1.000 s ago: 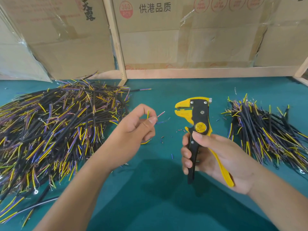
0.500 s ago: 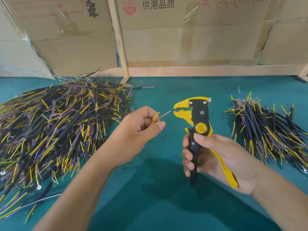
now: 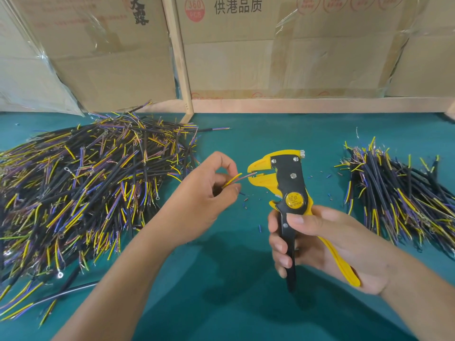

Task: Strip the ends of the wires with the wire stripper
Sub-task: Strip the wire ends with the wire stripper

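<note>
Wire end at the stripper's mouth

My left hand (image 3: 197, 200) pinches a thin wire (image 3: 242, 177), its tip inside the yellow wire stripper (image 3: 290, 193) gripped upright in my right hand (image 3: 327, 244) above the teal worktop (image 3: 246, 303).

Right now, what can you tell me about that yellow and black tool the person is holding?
The wire stripper looks like yellow plastic with a black metal-looking body, silver screws and a round yellow label. It stands upright above the teal table, head pointing left. The right hand grips its two handles, one black, one yellow. Its jaws are parted, and a thin wire, pinched by the left hand, reaches into them.
</note>
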`<state>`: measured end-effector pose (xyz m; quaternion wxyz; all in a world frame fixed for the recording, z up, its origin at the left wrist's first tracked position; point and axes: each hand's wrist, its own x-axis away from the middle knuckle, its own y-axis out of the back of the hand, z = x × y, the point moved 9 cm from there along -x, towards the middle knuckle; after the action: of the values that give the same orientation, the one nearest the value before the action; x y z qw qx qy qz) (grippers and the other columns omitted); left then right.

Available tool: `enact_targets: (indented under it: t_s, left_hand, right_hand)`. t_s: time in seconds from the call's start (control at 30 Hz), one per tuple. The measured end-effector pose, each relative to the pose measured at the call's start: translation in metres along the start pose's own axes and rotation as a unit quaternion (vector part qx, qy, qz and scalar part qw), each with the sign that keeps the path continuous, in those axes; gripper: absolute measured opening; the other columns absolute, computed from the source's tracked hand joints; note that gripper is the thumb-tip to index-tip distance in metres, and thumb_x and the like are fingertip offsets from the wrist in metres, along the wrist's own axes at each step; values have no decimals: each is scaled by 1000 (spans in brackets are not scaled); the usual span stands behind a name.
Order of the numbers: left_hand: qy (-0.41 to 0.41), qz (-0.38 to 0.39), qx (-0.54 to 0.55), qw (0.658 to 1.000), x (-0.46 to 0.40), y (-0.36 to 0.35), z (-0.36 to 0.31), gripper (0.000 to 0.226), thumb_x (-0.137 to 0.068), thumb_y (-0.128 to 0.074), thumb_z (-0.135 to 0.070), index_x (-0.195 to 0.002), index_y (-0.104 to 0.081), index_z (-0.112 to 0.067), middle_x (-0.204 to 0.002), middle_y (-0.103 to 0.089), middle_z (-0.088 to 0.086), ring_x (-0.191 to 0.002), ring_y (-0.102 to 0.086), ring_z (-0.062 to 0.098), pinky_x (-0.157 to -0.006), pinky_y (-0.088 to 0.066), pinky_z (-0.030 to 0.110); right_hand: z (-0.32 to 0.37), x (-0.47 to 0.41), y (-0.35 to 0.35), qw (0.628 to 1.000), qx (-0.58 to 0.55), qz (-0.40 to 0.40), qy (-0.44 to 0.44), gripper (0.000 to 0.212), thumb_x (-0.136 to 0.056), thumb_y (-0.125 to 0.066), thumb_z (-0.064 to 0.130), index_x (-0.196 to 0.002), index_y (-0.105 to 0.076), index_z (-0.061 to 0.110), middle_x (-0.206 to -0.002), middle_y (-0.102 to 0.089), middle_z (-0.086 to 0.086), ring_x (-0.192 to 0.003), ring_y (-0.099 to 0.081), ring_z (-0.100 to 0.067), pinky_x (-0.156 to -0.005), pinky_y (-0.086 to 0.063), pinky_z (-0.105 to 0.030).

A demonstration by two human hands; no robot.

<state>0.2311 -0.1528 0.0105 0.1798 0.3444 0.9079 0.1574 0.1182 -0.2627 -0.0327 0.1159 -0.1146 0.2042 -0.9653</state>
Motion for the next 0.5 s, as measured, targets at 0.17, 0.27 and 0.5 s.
enact_targets:
  t_s: [0.17,0.27,0.5]
  left_hand:
    - [4,-1,-12,1000,-1,0,3,21,-99,-57,-13,-91,-45,-28,-56,-45,-5,-49,-26,12,-43,-26,19]
    - [3,1,-21,1000,-1,-1,4,17,-99,-57,-16,-92,-45,-26,-57,-46,-6,-53,-28,15,-47,-26,24]
    - [-9,18,26,999,0,0,-3,6,-95,-58,-25,-97,-52,-24,-62,-39,5,-52,-24,13,-43,-23,19]
  right_hand:
    - [0,1,-4,1000,-9,21,0,47,-75,-87,36,-101,-65,4,-81,-52,-18,-69,-51,-31,-72,-52,-45]
    - [-2,0,-4,1000,-7,17,-2,40,-78,-84,33,-99,-65,4,-78,-51,-17,-66,-49,-31,-68,-51,-46]
    - [-4,-2,1,1000,-6,-20,-19,28,-84,-76,32,-87,-60,9,-69,-44,-12,-56,-43,-27,-57,-48,-40]
